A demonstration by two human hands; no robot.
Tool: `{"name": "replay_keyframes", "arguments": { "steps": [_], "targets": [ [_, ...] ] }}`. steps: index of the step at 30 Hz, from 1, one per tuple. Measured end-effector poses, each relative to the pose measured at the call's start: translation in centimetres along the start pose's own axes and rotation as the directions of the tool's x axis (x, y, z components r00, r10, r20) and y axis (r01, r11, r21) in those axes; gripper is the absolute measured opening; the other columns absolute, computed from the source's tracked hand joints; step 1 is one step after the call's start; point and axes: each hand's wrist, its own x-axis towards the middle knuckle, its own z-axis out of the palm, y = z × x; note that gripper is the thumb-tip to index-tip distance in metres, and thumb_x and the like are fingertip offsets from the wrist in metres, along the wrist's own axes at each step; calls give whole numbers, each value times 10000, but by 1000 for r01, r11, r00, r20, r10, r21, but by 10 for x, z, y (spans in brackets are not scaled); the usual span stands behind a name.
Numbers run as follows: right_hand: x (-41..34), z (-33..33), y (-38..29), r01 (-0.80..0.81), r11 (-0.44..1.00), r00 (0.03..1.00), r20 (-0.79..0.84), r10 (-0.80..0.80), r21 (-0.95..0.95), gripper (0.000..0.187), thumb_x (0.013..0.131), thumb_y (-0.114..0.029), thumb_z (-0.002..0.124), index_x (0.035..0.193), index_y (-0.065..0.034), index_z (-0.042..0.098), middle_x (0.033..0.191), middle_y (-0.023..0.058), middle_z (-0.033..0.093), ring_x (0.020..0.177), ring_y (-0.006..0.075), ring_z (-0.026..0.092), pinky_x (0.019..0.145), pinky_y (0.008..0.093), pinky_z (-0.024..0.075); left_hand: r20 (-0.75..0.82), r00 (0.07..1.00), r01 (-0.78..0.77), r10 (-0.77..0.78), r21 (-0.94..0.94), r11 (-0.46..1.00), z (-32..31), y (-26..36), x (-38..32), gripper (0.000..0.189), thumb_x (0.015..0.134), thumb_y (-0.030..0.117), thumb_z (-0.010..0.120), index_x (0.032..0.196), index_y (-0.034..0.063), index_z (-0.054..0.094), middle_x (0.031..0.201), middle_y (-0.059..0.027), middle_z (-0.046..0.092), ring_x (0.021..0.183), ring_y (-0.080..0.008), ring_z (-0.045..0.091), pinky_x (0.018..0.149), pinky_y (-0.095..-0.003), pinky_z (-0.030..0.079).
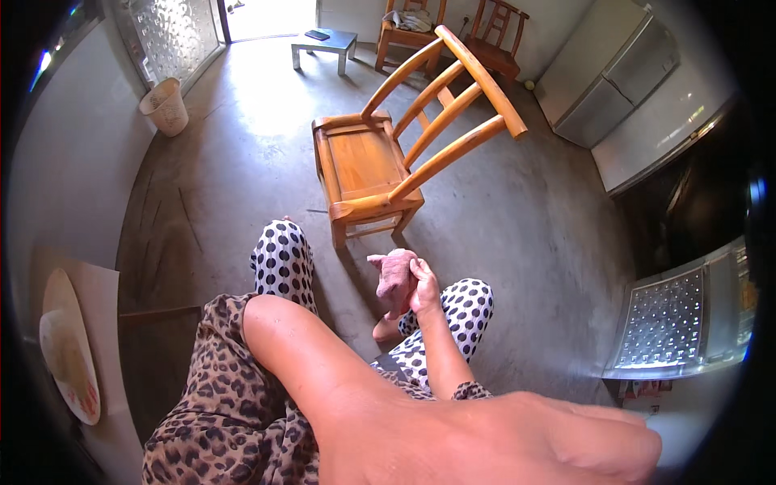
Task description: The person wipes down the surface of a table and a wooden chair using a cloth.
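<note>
My right hand (424, 288) grips a bunched pink cloth (395, 285) above my bent knee in polka-dot trousers. Just beyond the cloth stands a wooden chair (364, 159), its slatted back leaning to the right. My left arm crosses the bottom of the view, very near the camera. The back of my left hand (521, 433) faces up there, with its fingers bent towards the lower right. Their tips are hidden, so whether they hold anything cannot be seen.
A low table (327, 40) with a phone (317, 35) stands by the bright doorway. Two wooden chairs are at the back wall, beside a refrigerator (618, 79). A plastic basket (167, 109) sits at the left wall; a straw hat (68, 351) is lower left.
</note>
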Motion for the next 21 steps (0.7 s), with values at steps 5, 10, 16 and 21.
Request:
{"name": "replay_keyframes", "arguments": {
  "steps": [5, 10, 16, 21],
  "targets": [
    [-6, -6, -4, 18, 998, 998, -53, -14, 67, 256, 954, -155, 499, 1169, -17, 480, 1177, 149, 557, 1106, 276, 557, 984, 438, 435, -5, 1000, 20, -20, -57, 998, 3, -2, -6, 310, 958, 285, 526, 1018, 0, 632, 767, -140, 556, 644, -190, 540, 723, -298, 476],
    [-5, -2, -12, -41, 989, 998, 55, 33, 144, 414, 929, -172, 518, 1303, -30, 412, 1270, 162, 516, 1203, 302, 499, 1048, 479, 379, -5, 998, 59, -60, -54, 997, -4, 8, -11, 325, 957, 310, 525, 1042, 18, 638, 781, -137, 567, 644, -196, 548, 758, -300, 476],
    [-10, -15, -43, -322, 854, 940, 242, 239, 408, 500, 871, -135, 504, 1327, 46, 408, 1290, 220, 524, 1242, 352, 473, 1078, 487, 343, -111, 933, 351, -341, 480, 804, -77, 43, -26, 274, 927, 292, 581, 1023, 44, 644, 820, -89, 590, 688, -164, 563, 743, -280, 492],
    [-14, -24, -46, -202, 669, 971, 237, 39, 715, 528, 862, -22, 389, 1372, 94, 313, 1389, 268, 395, 1310, 376, 382, 1125, 523, 252, -884, 354, 825, 306, 450, 343, -312, 109, -134, 264, 877, 158, 616, 1095, 9, 613, 916, -55, 627, 760, -108, 565, 670, -267, 498]
  ]
}}
